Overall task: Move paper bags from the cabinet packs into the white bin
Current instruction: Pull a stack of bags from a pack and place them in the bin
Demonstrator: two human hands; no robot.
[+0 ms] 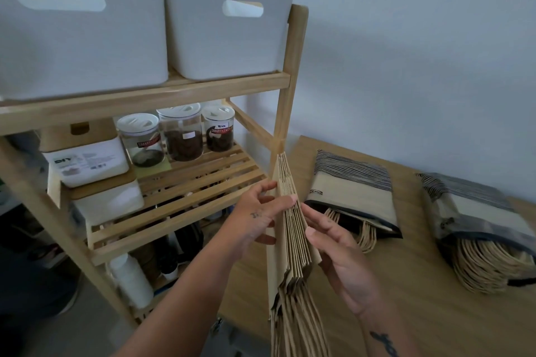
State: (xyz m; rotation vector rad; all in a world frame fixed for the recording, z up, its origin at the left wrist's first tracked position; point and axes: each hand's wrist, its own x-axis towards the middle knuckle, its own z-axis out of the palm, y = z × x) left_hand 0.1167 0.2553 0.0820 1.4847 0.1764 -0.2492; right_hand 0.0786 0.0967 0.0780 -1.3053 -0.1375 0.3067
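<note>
A flat stack of brown paper bags (293, 243) stands on edge in the air between my hands, its twisted handles hanging toward me. My left hand (258, 217) pinches the stack from the left, thumb across its top edge. My right hand (339, 255) presses against it from the right with fingers extended. Two striped packs lie on the wooden cabinet top: one (353, 191) just right of the stack, another (475, 211) further right, both with paper handles spilling out. Two white bins sit on the shelf's top level: one (229, 38) nearer the stack, one (78, 35) to the left.
The wooden shelf unit (285, 95) stands left of the cabinet top (406, 313). Its middle level holds three lidded jars (181, 132) and white boxes (87, 162). Bottles and dark items fill the lowest level. A pale wall is behind.
</note>
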